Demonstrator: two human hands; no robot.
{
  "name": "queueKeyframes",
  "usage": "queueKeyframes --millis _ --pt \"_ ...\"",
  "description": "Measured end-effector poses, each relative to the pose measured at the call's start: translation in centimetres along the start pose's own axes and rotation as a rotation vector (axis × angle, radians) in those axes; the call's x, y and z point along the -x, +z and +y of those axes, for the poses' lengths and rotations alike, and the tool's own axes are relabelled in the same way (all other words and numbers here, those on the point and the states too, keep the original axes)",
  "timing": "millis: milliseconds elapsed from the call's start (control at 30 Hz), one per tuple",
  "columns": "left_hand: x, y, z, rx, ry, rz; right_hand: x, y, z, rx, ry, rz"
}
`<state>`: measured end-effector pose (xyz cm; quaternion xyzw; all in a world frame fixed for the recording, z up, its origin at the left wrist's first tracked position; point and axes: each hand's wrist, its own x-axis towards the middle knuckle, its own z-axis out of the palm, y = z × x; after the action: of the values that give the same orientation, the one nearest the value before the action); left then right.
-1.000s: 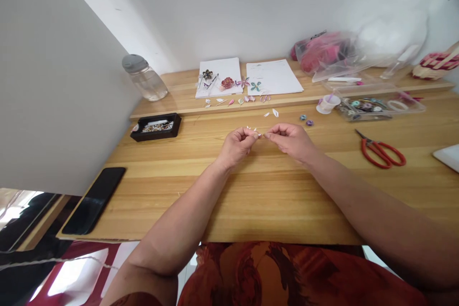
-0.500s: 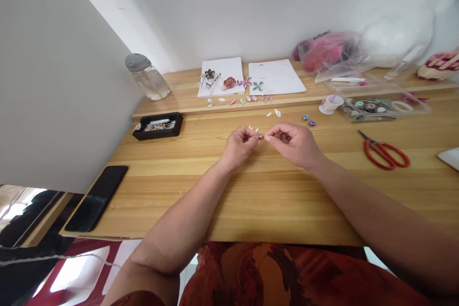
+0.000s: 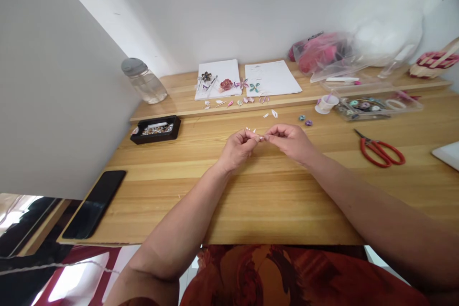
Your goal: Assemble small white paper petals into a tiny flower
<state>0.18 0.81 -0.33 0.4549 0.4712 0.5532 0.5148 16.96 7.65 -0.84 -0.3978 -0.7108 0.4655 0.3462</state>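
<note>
My left hand is closed in a pinch above the middle of the table. My right hand pinches too, its fingertips meeting those of the left. Between them shows a tiny whitish piece, mostly covered by the fingers and too small to name. Just behind the left fingers, small white petal-shaped pieces lie on the wood. Farther back are more white petal pieces. Thread-wrapped petals in pink, green and white line the ledge.
Red-handled scissors lie at right, near a clear box of thread spools and a white cup. Left are a black tray of beads, a phone and a bottle. Finished flowers rest on paper at the back.
My right fingertips have come in against the left ones, closing the small gap between them. The whole view has shifted slightly.
</note>
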Motion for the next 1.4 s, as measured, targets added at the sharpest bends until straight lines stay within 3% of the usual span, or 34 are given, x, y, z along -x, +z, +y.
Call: queueKeyframes --millis 200,400,633,833,1100,1267,1400 --pt "-0.3 0.0 -0.3 0.033 0.011 0.125 0.9 0.8 -0.6 0.033 -0.035 -0.085" --pt "-0.7 -0.3 -1.3 -0.097 0.052 0.165 1.9 0.8 -2.4 0.159 -0.143 -0.018" --pt "-0.3 -0.2 -1.1 -0.177 0.08 0.065 1.6 0.1 -2.6 0.2 -0.204 0.054" --pt "0.1 0.0 -0.2 -0.125 0.034 -0.06 0.3 -0.6 -1.4 0.079 -0.079 0.047" --pt "-0.2 0.0 -0.2 0.036 -0.006 0.075 0.4 0.3 -0.7 -0.136 0.126 -0.027" --pt "-0.4 -0.1 -0.5 0.053 0.016 0.159 1.1 0.7 -1.0 0.063 -0.011 -0.064" --pt "-0.5 -0.3 -1.0 -0.046 0.048 0.176 1.9 0.7 -2.4 0.153 -0.126 -0.003"
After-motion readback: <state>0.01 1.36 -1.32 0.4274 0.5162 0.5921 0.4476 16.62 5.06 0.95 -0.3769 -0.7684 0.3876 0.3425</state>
